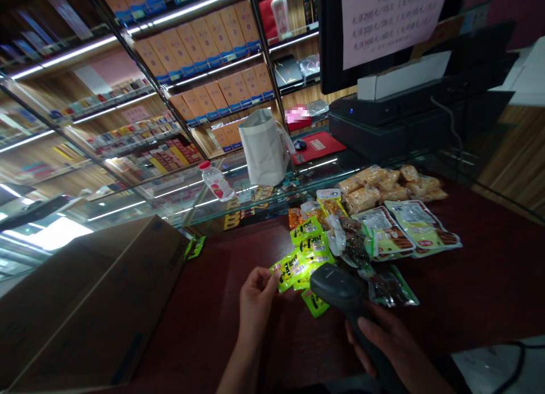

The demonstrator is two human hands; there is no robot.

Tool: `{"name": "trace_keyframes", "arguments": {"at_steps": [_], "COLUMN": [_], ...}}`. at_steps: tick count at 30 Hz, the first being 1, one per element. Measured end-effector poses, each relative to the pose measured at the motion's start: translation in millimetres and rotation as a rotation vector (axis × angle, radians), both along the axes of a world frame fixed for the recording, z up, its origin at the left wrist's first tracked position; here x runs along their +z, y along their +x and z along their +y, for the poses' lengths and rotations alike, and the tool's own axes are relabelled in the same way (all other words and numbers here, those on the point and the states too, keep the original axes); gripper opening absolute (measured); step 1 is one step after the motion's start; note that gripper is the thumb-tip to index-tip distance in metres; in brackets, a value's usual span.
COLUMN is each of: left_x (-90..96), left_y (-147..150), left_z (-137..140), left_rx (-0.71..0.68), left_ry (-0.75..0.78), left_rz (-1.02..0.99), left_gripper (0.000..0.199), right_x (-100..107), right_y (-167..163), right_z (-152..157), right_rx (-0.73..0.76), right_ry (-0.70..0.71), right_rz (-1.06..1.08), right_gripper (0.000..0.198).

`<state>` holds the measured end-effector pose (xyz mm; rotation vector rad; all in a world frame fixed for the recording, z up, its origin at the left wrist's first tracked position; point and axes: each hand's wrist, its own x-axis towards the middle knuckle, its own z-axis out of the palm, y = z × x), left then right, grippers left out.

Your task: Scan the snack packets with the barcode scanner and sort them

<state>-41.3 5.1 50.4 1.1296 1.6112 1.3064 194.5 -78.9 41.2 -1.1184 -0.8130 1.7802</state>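
Note:
My left hand point(259, 294) pinches the near-left corner of a yellow-green snack packet point(287, 271) lying at the edge of a small heap of similar packets point(313, 245). My right hand point(385, 340) is wrapped around the handle of a black barcode scanner point(338, 285), whose head hangs over the near part of that heap. Another green packet point(315, 303) lies partly beneath the scanner. To the right are a clear pouch of dark food point(389, 287), two flat pouches point(421, 225) with pictures on them, and several wrapped bread rolls point(383, 187).
A large cardboard box point(97, 303) stands on the left of the dark red counter point(213, 303), with a loose green packet point(195, 247) beside it. Behind are a glass case, a red-capped bottle point(216, 181), a white paper bag point(264, 147) and a monitor point(332, 42).

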Motion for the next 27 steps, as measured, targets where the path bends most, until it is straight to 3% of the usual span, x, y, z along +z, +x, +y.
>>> {"name": "trace_keyframes", "arguments": {"at_steps": [7, 13, 17, 22, 27], "left_x": [-0.1, 11.6, 10.9, -0.8, -7.9], "left_y": [2.1, 6.3, 11.1, 20.4, 28.9], "left_z": [-1.8, -2.6, 0.4, 22.1, 55.2], "left_rx": [0.005, -0.008, -0.064, -0.145, -0.220], "left_ry": [0.002, -0.011, -0.034, -0.024, 0.018], "left_rz": [-0.040, -0.078, -0.137, -0.162, -0.110], "left_gripper": [0.041, 0.044, 0.048, 0.047, 0.044], "right_x": [8.3, -1.4, -6.6, -6.4, 0.0], "right_y": [-0.1, 8.6, 12.8, 14.9, 14.4], "right_z": [1.4, -0.8, -2.0, -4.0, -10.3], "right_rx": [-0.057, -0.044, -0.115, -0.092, -0.126], "right_ry": [-0.038, 0.010, -0.008, 0.019, -0.052], "right_rz": [0.037, 0.028, 0.019, 0.062, 0.026], "right_gripper": [0.057, 0.057, 0.058, 0.056, 0.064]}}
